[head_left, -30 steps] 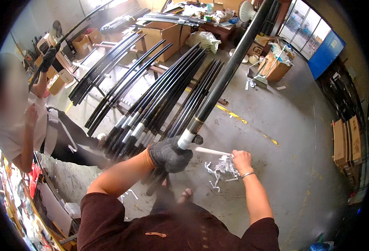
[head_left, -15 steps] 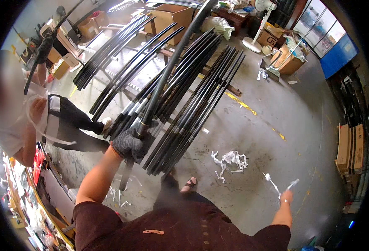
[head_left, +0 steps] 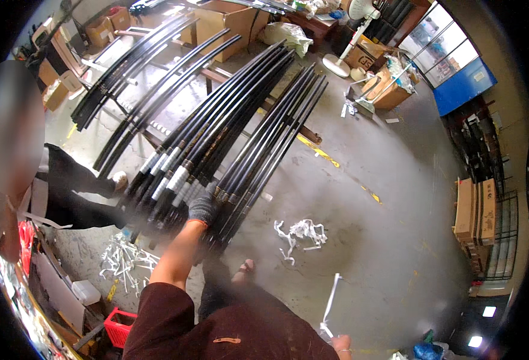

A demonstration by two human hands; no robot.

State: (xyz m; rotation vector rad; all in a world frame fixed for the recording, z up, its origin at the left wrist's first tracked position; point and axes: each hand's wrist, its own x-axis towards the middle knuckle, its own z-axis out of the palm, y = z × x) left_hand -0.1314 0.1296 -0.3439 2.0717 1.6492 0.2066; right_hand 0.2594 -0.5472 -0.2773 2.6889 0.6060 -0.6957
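Poles (head_left: 267, 143) partly behind left hand (head_left: 203, 209)

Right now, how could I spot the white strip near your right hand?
Find the black rods, then the bare right hand at the lower edge, rightward. The white strip stretches up beside it, mostly straight, unlike the tangled strips on the floor.

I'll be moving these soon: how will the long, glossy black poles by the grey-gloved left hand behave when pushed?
The long, glossy black poles may roll, since their narrow, lengthwise highlights suggest round sides. They could feel slippery, given that sheen. One pushed pole might nudge its neighbours, because they lie closely side by side.
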